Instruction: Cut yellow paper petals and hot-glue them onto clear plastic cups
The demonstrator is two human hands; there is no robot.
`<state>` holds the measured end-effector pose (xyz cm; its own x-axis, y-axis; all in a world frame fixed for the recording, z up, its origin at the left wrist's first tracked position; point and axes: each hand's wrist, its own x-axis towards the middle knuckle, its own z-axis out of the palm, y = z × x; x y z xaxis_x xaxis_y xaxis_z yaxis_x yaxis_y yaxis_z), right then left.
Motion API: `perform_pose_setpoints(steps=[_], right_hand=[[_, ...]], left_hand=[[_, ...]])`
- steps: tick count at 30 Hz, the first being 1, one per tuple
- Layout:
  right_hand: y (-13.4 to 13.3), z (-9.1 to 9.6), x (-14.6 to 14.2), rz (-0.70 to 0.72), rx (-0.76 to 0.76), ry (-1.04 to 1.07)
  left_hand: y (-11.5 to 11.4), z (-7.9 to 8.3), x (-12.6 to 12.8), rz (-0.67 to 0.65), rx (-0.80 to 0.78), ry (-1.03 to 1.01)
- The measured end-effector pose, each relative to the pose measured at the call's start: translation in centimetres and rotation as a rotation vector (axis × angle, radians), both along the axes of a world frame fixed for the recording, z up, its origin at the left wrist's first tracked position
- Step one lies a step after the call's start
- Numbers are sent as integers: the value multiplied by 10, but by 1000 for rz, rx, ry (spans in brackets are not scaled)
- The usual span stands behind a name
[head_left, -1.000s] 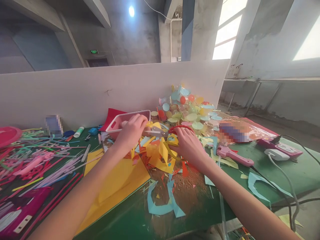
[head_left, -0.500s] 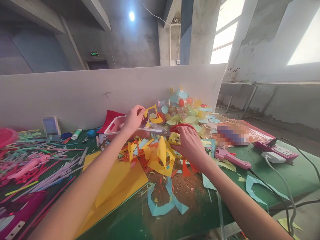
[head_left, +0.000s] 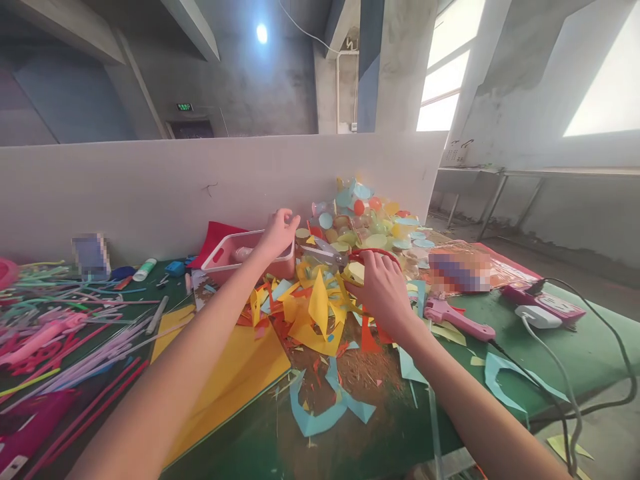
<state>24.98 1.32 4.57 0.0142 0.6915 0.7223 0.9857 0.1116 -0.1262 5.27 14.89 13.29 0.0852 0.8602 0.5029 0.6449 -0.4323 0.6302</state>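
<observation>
My right hand [head_left: 385, 287] is closed round the red handle of a pair of scissors [head_left: 325, 253], whose blades point left above the paper scraps. My left hand [head_left: 280, 233] is raised over the right end of a pink basket [head_left: 220, 267]. Its fingers are loosely bent and apart, and I see no paper in them. Below both hands lies a heap of yellow and orange paper scraps [head_left: 305, 320]. A yellow paper sheet [head_left: 235, 373] lies partly under my left forearm.
Plastic cups and paper discs [head_left: 370, 220] are piled against a white partition [head_left: 125, 193]. On the right are a pink glue gun [head_left: 460, 320] and a power strip [head_left: 545, 303] with cables. Coloured sticks [head_left: 110, 347] spread on the left. Blue offcuts [head_left: 325, 417] lie in front.
The cut-out yellow paper scrap has left my left hand, and its fingers have loosened. My right hand still has the scissors. The view has shifted slightly.
</observation>
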Motion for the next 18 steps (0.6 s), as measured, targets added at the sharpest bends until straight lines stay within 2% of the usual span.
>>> perform_pose_setpoints(steps=[4,7,18], right_hand=[[0,1,0,-31,-2,-32],[0,0,-1,-26,7,-43],[1,-5,-1,-16,12,-104]], left_hand=[[-27,0,0,-149,-124,111],[-40,2,1,-206,-209,133],[-36,1,1,-172,-393,53]])
